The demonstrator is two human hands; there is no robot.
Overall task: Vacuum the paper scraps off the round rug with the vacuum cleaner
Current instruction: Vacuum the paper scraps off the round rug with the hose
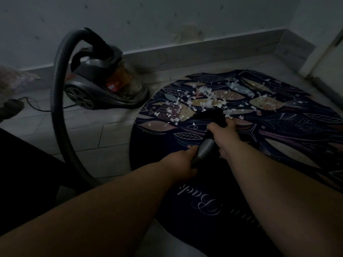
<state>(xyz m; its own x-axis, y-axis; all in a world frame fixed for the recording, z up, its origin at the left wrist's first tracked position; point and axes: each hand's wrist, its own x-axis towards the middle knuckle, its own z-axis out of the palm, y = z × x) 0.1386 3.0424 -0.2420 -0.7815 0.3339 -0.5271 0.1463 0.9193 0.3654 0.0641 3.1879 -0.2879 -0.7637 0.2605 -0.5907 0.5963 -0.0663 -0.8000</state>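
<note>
A round dark rug (278, 130) with a fish pattern lies on the tiled floor. White paper scraps (202, 101) are scattered over its far half. A dark canister vacuum cleaner (100, 84) stands on the floor left of the rug, and its ribbed hose (55, 101) arcs up and down to my hands. My left hand (182, 162) grips the ribbed hose end (205, 150). My right hand (225, 134) holds the black nozzle (213, 115), whose mouth rests on the rug at the near edge of the scraps.
A wall with a pale baseboard (194, 51) runs behind the rug. A black power cord (35, 106) trails on the tiles at left. A door frame (326, 52) stands at the right. A dark shape (24, 164) fills the lower left.
</note>
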